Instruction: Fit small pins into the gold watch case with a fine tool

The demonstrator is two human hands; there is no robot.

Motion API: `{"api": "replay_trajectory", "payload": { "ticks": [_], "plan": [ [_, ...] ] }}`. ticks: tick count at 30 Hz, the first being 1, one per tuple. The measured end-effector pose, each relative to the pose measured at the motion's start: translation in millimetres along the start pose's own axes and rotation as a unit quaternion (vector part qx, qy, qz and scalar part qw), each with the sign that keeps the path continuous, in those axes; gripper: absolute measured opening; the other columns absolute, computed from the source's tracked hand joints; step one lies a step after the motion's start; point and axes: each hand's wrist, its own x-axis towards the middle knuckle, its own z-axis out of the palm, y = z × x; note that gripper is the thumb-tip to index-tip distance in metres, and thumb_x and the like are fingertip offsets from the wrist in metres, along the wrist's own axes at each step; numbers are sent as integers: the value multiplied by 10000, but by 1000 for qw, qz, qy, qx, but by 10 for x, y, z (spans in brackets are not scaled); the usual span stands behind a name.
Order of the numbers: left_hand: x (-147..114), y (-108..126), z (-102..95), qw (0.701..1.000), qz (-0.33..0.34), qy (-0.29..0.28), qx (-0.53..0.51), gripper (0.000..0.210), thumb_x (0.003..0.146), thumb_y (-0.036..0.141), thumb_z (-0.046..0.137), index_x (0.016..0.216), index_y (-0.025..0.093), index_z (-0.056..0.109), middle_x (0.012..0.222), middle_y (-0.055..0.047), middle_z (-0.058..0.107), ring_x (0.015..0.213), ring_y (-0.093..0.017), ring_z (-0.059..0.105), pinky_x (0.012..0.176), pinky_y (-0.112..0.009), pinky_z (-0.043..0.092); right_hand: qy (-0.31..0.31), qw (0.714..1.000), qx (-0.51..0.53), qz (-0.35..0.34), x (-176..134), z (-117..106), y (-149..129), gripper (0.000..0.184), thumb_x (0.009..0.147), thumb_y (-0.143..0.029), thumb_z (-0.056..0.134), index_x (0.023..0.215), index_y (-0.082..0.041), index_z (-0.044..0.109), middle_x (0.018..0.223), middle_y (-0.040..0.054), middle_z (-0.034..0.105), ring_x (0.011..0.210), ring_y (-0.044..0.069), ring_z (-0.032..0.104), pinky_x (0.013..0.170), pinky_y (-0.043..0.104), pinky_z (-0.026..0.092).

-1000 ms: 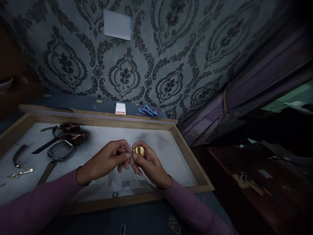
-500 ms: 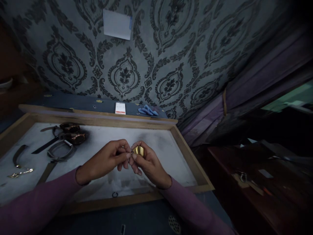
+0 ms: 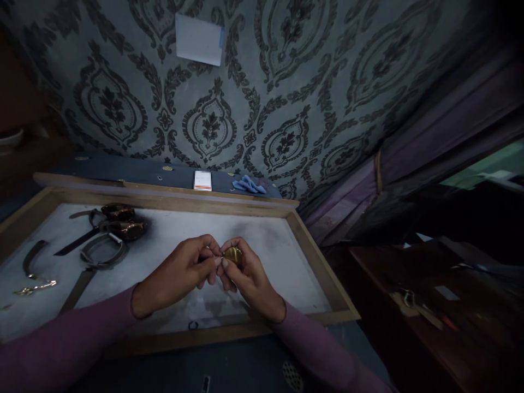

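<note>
Over a wood-rimmed tray [image 3: 318,262], a round gold piece [image 3: 233,256] held up

In the head view, the right hand [image 3: 254,281] pinches the round gold piece between thumb and fingers; the left hand [image 3: 184,270] pinches a thin bit at its edge, too small to identify. Straps [image 3: 77,286] lie at left in the tray; a blue cloth [image 3: 249,184] rests behind it.

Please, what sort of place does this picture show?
Perhaps a room in a home, used for small handwork: I see a patterned wall, a purple curtain and a shallow wood-framed tray with straps in it.
</note>
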Motion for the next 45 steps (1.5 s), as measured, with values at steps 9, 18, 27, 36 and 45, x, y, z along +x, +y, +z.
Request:
{"api": "replay_trajectory", "payload": {
  "ticks": [9,18,27,36,45],
  "plan": [
    [-13,-10,91,999,2,47,3,122,852,282,499,828,162,492,587,41,551,488,-91,490,454,-197,370,21,992,-121,-39,-28,5,48,48,963,-268,434,979,-223,430,664,-46,514,528,102,467,500,225,388],
    [-6,-2,96,999,5,50,-16,119,843,275,515,810,163,490,575,44,552,470,-86,487,452,-198,372,10,996,-80,-30,-11,6,4,87,948,-298,454,974,-217,434,661,-44,514,515,98,444,485,217,362],
    [4,-43,102,998,15,48,-40,126,849,283,519,832,161,492,564,42,554,459,-86,488,427,-191,357,10,998,-62,-24,-1,7,12,114,940,-324,470,971,-220,439,656,-42,508,514,101,429,483,221,354],
    [20,-55,82,997,17,37,-62,158,841,308,534,847,155,495,558,43,548,464,-88,492,414,-186,346,5,1000,3,-3,21,0,-13,165,907,-342,544,953,-208,460,651,-50,526,477,77,410,436,195,302],
    [6,48,21,996,-37,27,-79,275,805,407,591,857,146,520,588,34,565,440,-66,470,437,-185,312,12,983,167,72,71,-15,-78,256,784,-314,687,902,-193,495,619,-50,570,395,43,354,369,169,209]
  ]
}}
